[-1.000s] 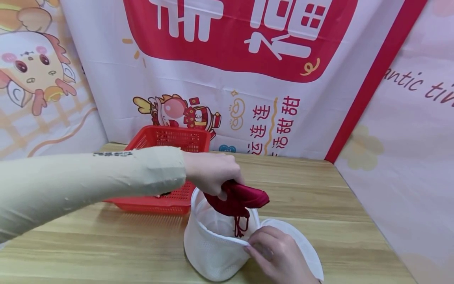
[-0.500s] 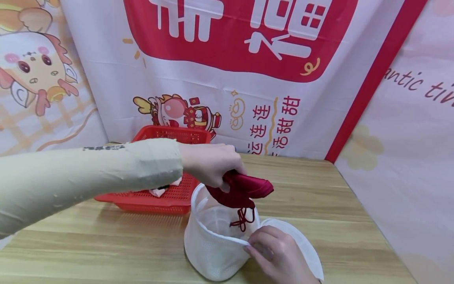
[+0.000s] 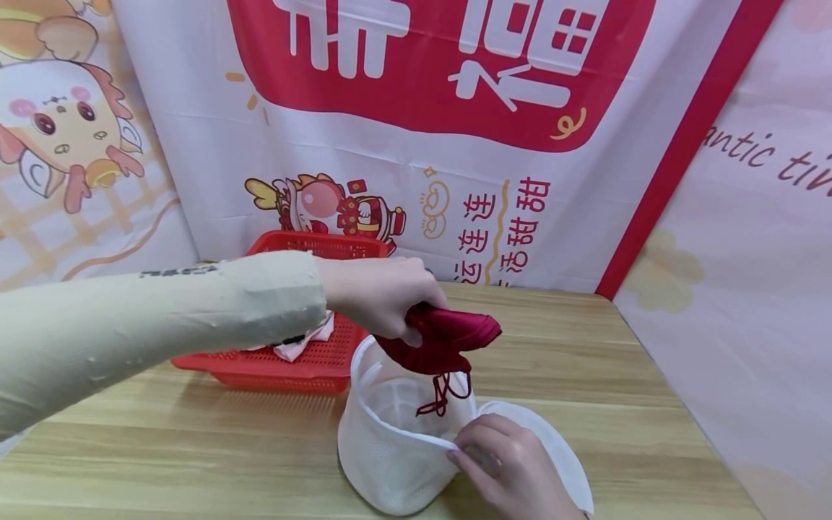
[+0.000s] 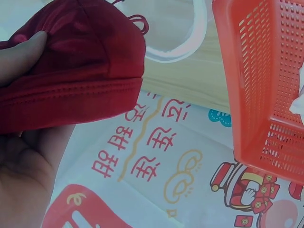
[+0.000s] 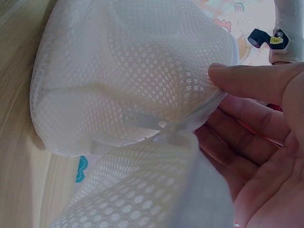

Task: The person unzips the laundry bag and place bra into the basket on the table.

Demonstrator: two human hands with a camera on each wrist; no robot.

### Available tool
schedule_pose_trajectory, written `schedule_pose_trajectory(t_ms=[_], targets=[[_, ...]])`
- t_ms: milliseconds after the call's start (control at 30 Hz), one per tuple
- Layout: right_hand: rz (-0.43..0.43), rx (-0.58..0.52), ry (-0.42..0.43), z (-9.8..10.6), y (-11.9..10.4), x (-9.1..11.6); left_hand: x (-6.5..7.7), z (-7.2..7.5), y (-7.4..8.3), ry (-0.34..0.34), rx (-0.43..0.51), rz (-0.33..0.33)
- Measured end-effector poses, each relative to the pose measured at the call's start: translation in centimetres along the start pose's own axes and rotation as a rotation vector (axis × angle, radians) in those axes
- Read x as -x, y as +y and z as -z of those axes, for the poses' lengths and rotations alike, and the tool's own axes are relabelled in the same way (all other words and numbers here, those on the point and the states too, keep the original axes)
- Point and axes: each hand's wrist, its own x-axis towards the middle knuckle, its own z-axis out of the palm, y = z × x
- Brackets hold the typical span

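Observation:
My left hand grips a dark red satin piece of clothing, whose exact kind I cannot tell. It hangs above the open mouth of a white mesh laundry bag. Thin dark red cords dangle from it over the opening. In the left wrist view, the thumb lies on the shiny fabric, above a stitched band. My right hand pinches the bag's near right rim between thumb and fingers. The round lid is folded back on the table, partly behind that hand. The right wrist view shows the bag's honeycomb mesh close up.
A red perforated plastic basket stands behind and left of the bag, partly covered by my left sleeve. Pale pink cloth lies in it. Printed cloth hangings enclose the wooden table at the back and sides.
My left hand has risen slightly over the bag with the red clothing, and its cords have swung. More pale pink cloth shows in the basket. The right hand has stayed on the rim.

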Motion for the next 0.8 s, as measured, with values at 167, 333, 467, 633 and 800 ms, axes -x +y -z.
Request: schedule_pose_trajectory(t_ms=[167, 333, 467, 633, 800], targets=[[-0.017, -0.003, -0.003, -0.1, 0.0, -0.1, 0.2, 0.3, -0.7, 0.081, 0.026, -0.015], [-0.008, -0.008, 0.005, -0.1, -0.1, -0.1, 0.5, 0.2, -1.2, 0.154, 0.060, -0.017], [0.017, -0.007, 0.009, 0.0, 0.0, 0.0, 0.7, -0.1, -1.7, 0.205, 0.064, -0.003], [0.027, -0.010, 0.015, 0.0, 0.1, -0.1, 1.0, -0.3, -2.4, 0.256, 0.077, 0.040], [0.035, -0.007, 0.016, 0.1, 0.2, 0.0, 1.4, -0.2, -3.1, 0.284, 0.089, 0.076]])
